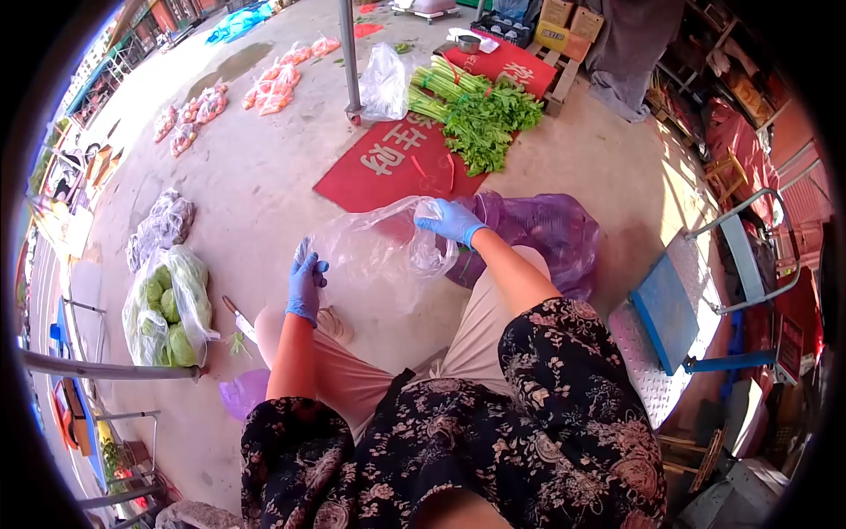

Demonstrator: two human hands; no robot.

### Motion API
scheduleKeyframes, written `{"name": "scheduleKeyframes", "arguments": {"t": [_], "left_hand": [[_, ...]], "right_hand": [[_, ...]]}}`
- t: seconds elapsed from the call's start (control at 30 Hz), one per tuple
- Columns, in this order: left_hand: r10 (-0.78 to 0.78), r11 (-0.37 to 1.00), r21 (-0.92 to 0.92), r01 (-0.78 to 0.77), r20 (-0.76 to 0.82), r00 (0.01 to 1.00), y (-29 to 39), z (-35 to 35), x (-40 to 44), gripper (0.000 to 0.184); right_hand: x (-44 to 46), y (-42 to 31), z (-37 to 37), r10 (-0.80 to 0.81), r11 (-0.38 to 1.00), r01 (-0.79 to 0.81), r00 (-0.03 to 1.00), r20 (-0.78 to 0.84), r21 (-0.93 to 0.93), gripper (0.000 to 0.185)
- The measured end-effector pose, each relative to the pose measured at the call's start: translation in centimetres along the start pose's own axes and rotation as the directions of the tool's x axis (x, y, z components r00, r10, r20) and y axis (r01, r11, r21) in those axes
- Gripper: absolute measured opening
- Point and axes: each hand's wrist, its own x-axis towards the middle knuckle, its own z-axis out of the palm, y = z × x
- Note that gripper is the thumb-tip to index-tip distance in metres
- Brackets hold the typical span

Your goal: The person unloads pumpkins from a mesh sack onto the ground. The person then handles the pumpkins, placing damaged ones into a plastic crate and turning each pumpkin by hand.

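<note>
A transparent plastic bag (374, 251) is stretched between my two hands, above the concrete floor. My left hand (306, 286), in a blue glove, has its fingers closed on the bag's left edge. My right hand (451, 222), gloved the same way, grips the upper right edge. Just behind the right hand lies a full purple bag (551, 234), its contents hard to make out. Past the hands, a pile of leafy celery (476, 110) rests partly on a red mat (388, 167). By my left leg a knife (240, 319) lies on the floor.
Green cabbages sit in a plastic bag (145, 304) at the left, near another filled bag (161, 227). Several bagged bundles (275, 86) lie farther off. A metal pole (350, 57) stands ahead. At the right is a blue platform cart (665, 313). Cardboard boxes (564, 28) are stacked behind the celery.
</note>
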Motion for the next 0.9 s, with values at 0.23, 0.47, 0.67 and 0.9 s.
{"name": "scheduleKeyframes", "arguments": {"t": [0.23, 0.47, 0.67, 0.9], "left_hand": [[-0.089, 0.993, 0.076, 0.09, -0.019, 0.996, -0.5, 2.6, 6.1, 0.051], [-0.059, 0.996, 0.073, 0.053, 0.087, 0.994, -2.7, 7.4, 9.8, 0.076], [-0.08, 0.955, 0.298, 0.011, 0.222, 0.972, -3.9, 10.7, 9.6, 0.085], [-0.168, 0.871, 0.492, 0.016, 0.268, 0.949, -6.6, 10.2, 11.7, 0.078]], "right_hand": [[-2.1, 0.2, -7.9, -0.137, 0.822, -0.199, 0.841, -0.523, -0.534, 0.084], [-0.4, 9.7, -4.5, 0.384, 0.923, -0.382, 0.913, 0.136, -0.04, 0.052], [0.9, 1.8, -0.1, 0.276, 0.904, -0.305, 0.952, 0.137, 0.299, 0.036], [2.8, 3.3, -9.3, 0.268, 0.963, -0.269, 0.963, -0.039, -0.024, 0.034]]}}
